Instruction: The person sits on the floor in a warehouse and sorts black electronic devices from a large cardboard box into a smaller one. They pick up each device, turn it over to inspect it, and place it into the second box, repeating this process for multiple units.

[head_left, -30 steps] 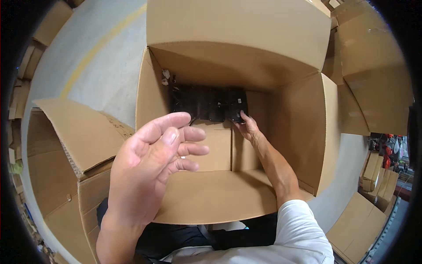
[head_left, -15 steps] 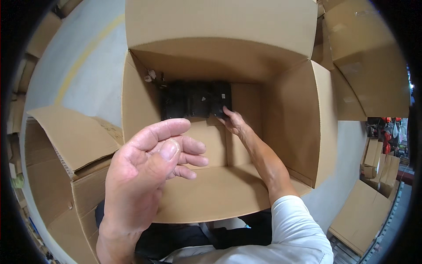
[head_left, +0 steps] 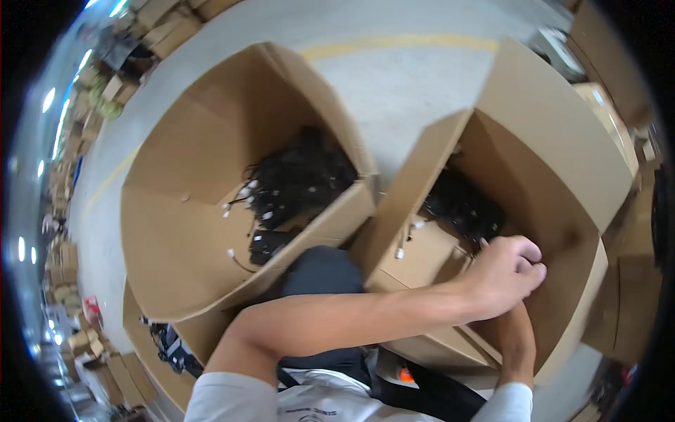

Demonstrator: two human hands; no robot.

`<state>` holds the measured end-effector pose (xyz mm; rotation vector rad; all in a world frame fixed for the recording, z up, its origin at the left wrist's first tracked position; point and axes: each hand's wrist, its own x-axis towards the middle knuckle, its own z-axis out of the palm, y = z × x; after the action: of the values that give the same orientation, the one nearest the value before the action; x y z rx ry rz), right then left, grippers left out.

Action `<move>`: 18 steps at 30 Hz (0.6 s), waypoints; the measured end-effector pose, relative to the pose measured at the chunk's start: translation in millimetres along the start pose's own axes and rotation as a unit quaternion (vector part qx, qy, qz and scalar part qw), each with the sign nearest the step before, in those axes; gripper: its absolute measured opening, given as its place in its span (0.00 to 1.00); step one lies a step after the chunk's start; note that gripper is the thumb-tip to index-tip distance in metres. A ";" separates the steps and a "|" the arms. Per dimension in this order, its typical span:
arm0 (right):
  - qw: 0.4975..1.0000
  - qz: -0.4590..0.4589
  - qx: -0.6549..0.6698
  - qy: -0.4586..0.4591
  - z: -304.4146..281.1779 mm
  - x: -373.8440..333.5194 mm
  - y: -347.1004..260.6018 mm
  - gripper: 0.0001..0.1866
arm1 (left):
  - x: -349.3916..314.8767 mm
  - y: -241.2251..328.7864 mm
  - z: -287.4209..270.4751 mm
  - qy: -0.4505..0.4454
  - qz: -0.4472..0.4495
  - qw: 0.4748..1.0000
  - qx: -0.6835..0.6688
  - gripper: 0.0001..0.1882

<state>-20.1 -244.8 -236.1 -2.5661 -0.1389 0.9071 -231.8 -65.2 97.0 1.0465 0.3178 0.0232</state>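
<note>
My left arm reaches across to the right, and my left hand [head_left: 505,276] is over the right-hand cardboard box [head_left: 562,165]. Its fingers are curled in, and nothing shows in them. Below it, my right forearm [head_left: 517,341] goes down into the same box; the left hand hides most of my right hand, so its grip does not show. A fingertip [head_left: 484,243], whose hand I cannot tell, is beside the row of flat black parts [head_left: 464,204] on the box bottom. A white connector [head_left: 399,253] on a thin cable lies near them.
To the left, a big open carton [head_left: 165,232] holds a heap of black parts [head_left: 302,176] with cables and white connectors. Another box below it holds more black parts [head_left: 172,348]. Stacked cartons [head_left: 636,302] stand at right. A yellow line [head_left: 401,43] crosses the floor.
The view has swung left, bringing the big carton with the heap into sight. My left hand has moved from the box's near left side to above my right arm, its fingers more curled.
</note>
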 end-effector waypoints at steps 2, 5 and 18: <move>0.989 -0.117 -0.094 0.009 -5.3 -31.1 -24.1 0.27 | 11.9 -8.8 7.0 0.005 0.008 0.996 0.084 0.19; 0.955 -0.271 -0.107 -0.046 -9.7 -103.9 -95.1 0.26 | 42.6 -11.8 11.6 0.104 0.109 0.957 0.248 0.13; 0.868 -0.410 -0.230 -0.161 4.5 -353.0 -171.8 0.32 | -157.1 61.5 -461.0 0.239 0.014 0.831 0.503 0.14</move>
<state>-291.9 -166.9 36.3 -2.2989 -1.5713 0.9929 -497.7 329.5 -23.4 2.1076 0.8230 0.1600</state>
